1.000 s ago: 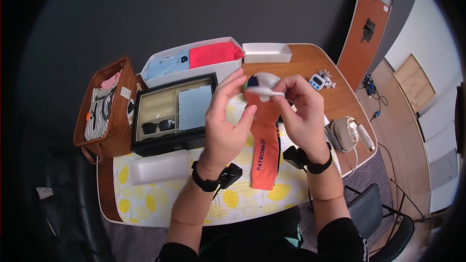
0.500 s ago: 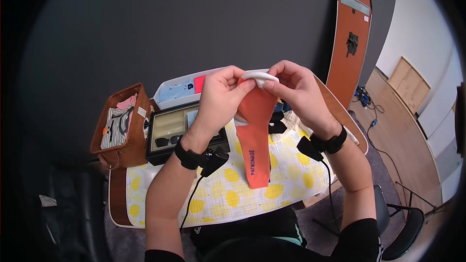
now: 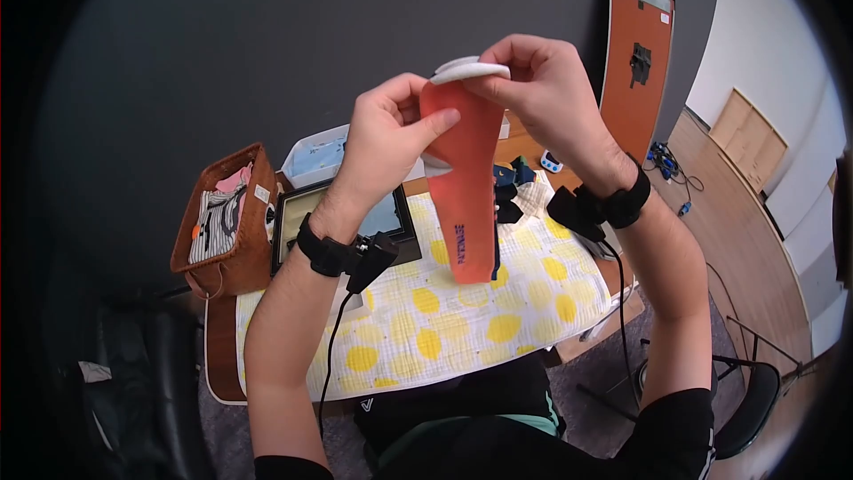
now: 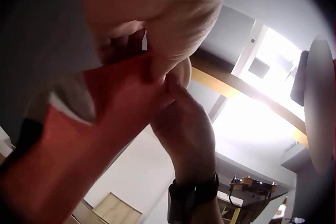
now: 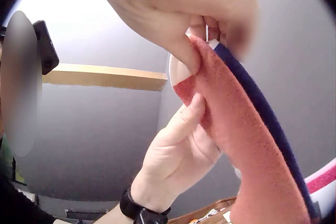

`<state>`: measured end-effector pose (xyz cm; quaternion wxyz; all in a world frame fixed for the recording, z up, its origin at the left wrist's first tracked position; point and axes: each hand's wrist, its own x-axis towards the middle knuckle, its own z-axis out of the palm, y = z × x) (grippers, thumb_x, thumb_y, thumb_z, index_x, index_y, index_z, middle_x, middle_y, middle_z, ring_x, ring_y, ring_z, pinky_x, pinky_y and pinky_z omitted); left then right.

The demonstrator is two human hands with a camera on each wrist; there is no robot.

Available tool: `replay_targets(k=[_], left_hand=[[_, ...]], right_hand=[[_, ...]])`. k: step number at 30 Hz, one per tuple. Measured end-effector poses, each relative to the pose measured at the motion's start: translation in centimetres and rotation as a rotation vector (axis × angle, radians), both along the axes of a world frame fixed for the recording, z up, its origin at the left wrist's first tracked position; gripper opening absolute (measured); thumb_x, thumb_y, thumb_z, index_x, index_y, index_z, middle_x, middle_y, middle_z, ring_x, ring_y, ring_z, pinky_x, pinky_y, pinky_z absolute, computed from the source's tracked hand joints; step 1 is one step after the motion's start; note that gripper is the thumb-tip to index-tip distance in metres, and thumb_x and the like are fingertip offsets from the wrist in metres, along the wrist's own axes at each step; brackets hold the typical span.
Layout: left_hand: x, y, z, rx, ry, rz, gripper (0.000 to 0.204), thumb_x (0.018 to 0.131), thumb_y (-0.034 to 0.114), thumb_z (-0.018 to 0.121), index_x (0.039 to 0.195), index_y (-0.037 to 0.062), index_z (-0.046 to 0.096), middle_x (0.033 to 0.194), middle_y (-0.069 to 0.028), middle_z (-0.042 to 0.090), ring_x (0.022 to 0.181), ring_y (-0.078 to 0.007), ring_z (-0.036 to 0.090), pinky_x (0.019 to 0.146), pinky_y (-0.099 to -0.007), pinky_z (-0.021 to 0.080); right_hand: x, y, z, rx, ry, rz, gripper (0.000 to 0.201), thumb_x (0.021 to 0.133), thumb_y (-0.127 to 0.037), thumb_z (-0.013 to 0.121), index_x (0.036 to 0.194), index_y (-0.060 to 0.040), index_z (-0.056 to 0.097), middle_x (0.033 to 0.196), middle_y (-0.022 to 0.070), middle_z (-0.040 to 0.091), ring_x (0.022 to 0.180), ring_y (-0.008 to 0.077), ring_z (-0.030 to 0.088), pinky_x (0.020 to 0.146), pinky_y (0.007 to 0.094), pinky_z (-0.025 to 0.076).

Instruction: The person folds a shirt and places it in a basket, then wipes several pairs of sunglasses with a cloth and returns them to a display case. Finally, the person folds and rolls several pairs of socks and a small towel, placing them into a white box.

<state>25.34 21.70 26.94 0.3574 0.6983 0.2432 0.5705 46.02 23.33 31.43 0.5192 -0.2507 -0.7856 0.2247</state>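
Note:
An orange sock point(image 3: 466, 187) with a white toe, a white heel patch and dark lettering near its cuff hangs upright in front of me, toe up. A navy sock point(image 5: 261, 103) lies flat against its back, showing as a strip along the edge in the right wrist view. My right hand point(image 3: 555, 98) pinches the toe end between thumb and fingers. A little lower, my left hand point(image 3: 384, 138) holds the side of the foot, its thumb flat on the orange fabric and its fingers behind.
Below is a table with a lemon-print cloth point(image 3: 426, 338). At the left stand a brown basket point(image 3: 258, 244) of clothes and a black-framed case point(image 3: 289, 213); behind them is a white box point(image 3: 298, 160). Dark and cream items point(image 3: 533, 200) and a small timer point(image 3: 551, 161) lie to the right.
Both hands came together at the toe, then lifted the socks up and away from the table. The left hand has since slid from the toe down the sock's side.

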Motion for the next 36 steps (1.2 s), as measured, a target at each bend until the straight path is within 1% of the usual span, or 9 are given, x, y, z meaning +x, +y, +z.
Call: replay_targets(k=[5, 10, 13, 15, 18, 20, 23, 30, 36], left_hand=[[0.2, 0.4, -2.6, -0.137, 0.064, -0.123, 0.025, 0.090, 0.001, 0.072, 0.114, -0.0064, 0.069, 0.106, -0.0102, 0.073, 0.098, -0.0152, 0.070, 0.089, -0.0302, 0.059], [0.9, 0.4, -4.9, -0.199, 0.055, -0.163, 0.022, 0.090, 0.003, 0.074, 0.110, -0.0067, 0.071, 0.105, -0.0076, 0.073, 0.099, -0.0127, 0.069, 0.089, -0.0277, 0.056], [1.5, 0.3, -5.3, -0.122, 0.008, -0.106, 0.018, 0.089, 0.003, 0.076, 0.105, -0.0047, 0.074, 0.104, -0.0048, 0.071, 0.093, -0.0092, 0.066, 0.082, -0.0244, 0.054], [1.7, 0.3, -5.4, 0.011, -0.025, -0.004, 0.014, 0.087, 0.003, 0.078, 0.100, -0.0022, 0.077, 0.100, -0.0019, 0.066, 0.085, -0.0065, 0.061, 0.074, -0.0221, 0.050], [2.0, -0.7, -4.6, 0.099, 0.004, 0.095, 0.012, 0.086, 0.003, 0.079, 0.097, -0.0009, 0.078, 0.096, -0.0009, 0.063, 0.081, -0.0061, 0.056, 0.069, -0.0217, 0.046], [2.1, -1.6, -3.9, 0.109, 0.031, 0.132, 0.013, 0.084, 0.003, 0.080, 0.097, -0.0002, 0.078, 0.094, -0.0005, 0.061, 0.079, -0.0069, 0.056, 0.069, -0.0223, 0.046], [1.7, -1.7, -3.6, 0.238, 0.137, 0.237, 0.011, 0.083, 0.001, 0.080, 0.094, 0.0005, 0.077, 0.093, -0.0014, 0.061, 0.078, -0.0078, 0.056, 0.069, -0.0232, 0.046], [0.9, -1.4, -4.6, 0.193, 0.102, 0.176, 0.010, 0.085, -0.002, 0.077, 0.095, -0.0023, 0.074, 0.092, -0.0003, 0.061, 0.079, -0.0062, 0.057, 0.068, -0.0219, 0.046], [1.1, -1.6, -5.0, 0.117, 0.038, 0.127, 0.009, 0.090, -0.002, 0.073, 0.099, -0.0022, 0.071, 0.094, 0.0000, 0.065, 0.083, -0.0059, 0.062, 0.074, -0.0213, 0.051]], right_hand=[[0.4, -0.3, 1.2, 0.081, -0.024, -0.098, 0.012, 0.087, -0.003, 0.066, 0.094, 0.0051, 0.071, 0.080, 0.0071, 0.072, 0.074, 0.0100, 0.068, 0.068, 0.0255, 0.057], [1.7, -0.4, 1.2, 0.078, 0.043, -0.111, 0.014, 0.088, -0.003, 0.066, 0.098, 0.0051, 0.071, 0.082, 0.0076, 0.073, 0.075, 0.0098, 0.069, 0.067, 0.0239, 0.057], [2.8, -0.8, 1.2, 0.065, 0.107, -0.133, 0.017, 0.091, -0.006, 0.068, 0.101, 0.0068, 0.071, 0.085, 0.0079, 0.074, 0.077, 0.0083, 0.069, 0.069, 0.0226, 0.056], [3.7, -0.7, 0.9, 0.064, 0.147, -0.109, 0.017, 0.091, -0.006, 0.069, 0.102, 0.0065, 0.072, 0.086, 0.0077, 0.074, 0.078, 0.0082, 0.069, 0.070, 0.0223, 0.056], [4.6, -1.1, 0.4, 0.072, 0.228, -0.073, 0.017, 0.092, -0.008, 0.071, 0.103, 0.0057, 0.072, 0.088, 0.0071, 0.075, 0.081, 0.0083, 0.070, 0.074, 0.0219, 0.056], [5.2, -1.2, 0.2, 0.088, 0.257, -0.040, 0.017, 0.093, -0.008, 0.071, 0.104, 0.0053, 0.072, 0.090, 0.0070, 0.075, 0.083, 0.0086, 0.070, 0.075, 0.0223, 0.057], [5.3, -1.4, -0.2, 0.111, 0.246, -0.064, 0.018, 0.093, -0.009, 0.072, 0.104, 0.0048, 0.072, 0.090, 0.0070, 0.075, 0.083, 0.0089, 0.071, 0.076, 0.0223, 0.057], [4.7, -1.1, -0.9, 0.113, 0.185, -0.064, 0.015, 0.093, -0.007, 0.069, 0.103, 0.0044, 0.070, 0.088, 0.0073, 0.074, 0.081, 0.0083, 0.070, 0.075, 0.0222, 0.058], [4.1, -1.4, -1.0, 0.094, 0.187, -0.069, 0.015, 0.093, -0.007, 0.069, 0.102, 0.0042, 0.070, 0.088, 0.0077, 0.075, 0.081, 0.0082, 0.071, 0.072, 0.0223, 0.058]])
